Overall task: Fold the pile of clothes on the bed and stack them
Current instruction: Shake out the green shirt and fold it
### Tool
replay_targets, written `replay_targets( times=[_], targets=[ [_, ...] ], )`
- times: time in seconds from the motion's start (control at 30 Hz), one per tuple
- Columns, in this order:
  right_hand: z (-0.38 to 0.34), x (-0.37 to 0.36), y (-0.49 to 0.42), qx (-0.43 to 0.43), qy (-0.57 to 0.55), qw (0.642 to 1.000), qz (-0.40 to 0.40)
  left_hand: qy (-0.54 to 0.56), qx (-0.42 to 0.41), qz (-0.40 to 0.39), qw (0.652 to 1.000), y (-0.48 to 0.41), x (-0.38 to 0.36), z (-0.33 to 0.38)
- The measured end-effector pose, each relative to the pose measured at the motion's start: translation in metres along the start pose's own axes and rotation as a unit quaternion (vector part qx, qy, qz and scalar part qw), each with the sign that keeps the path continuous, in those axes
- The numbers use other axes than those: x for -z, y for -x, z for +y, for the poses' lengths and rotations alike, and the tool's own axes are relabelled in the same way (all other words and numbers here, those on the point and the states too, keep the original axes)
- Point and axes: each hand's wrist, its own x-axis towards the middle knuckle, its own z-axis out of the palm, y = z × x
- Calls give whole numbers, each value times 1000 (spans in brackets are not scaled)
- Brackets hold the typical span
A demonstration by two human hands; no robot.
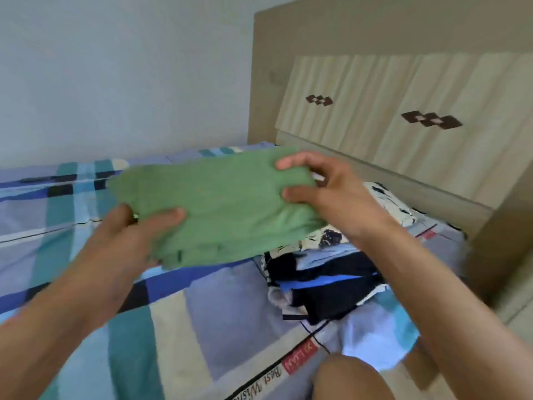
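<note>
A folded green garment [222,203] is held in the air above the bed. My left hand [129,226] grips its near left corner, thumb lying on top of the cloth. My right hand [326,192] holds the right edge, with thumb and fingers curled over the fold. Below and to the right lies a pile of clothes [323,272] in black, blue and white, with a patterned white piece at its top. The pile's far part is hidden behind my right forearm.
The bed [202,307] has a checked sheet in blue, teal, lilac and cream. A wooden headboard [403,105] rises at the right, and a white wall stands behind. My knee [352,379] shows at the bed's near edge.
</note>
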Motion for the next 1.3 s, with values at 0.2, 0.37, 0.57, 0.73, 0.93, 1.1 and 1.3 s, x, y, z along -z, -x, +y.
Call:
replay_targets(
  times=[0.2,0.37,0.57,0.73,0.93,1.1,1.3],
  targets=[
    [0,142,-66,-52,62,990,114,-20,12,-121,992,-97,-155,44],
    [60,174,-85,-152,98,973,146,-82,103,-132,982,-131,-213,0],
    [108,165,-72,-141,196,961,136,-313,49,-17,948,-138,-210,-38],
    [88,170,-88,1,392,916,83,-567,-369,-29,736,-137,-223,-11],
    [99,157,-105,-58,457,887,-40,-640,-198,-161,725,-155,-236,-40],
    [130,143,-87,-88,428,898,-55,-615,-160,-182,751,-150,-219,-70],
    [115,146,-91,-87,437,894,-47,-580,-186,-167,775,-153,-219,-57]
  ],
)
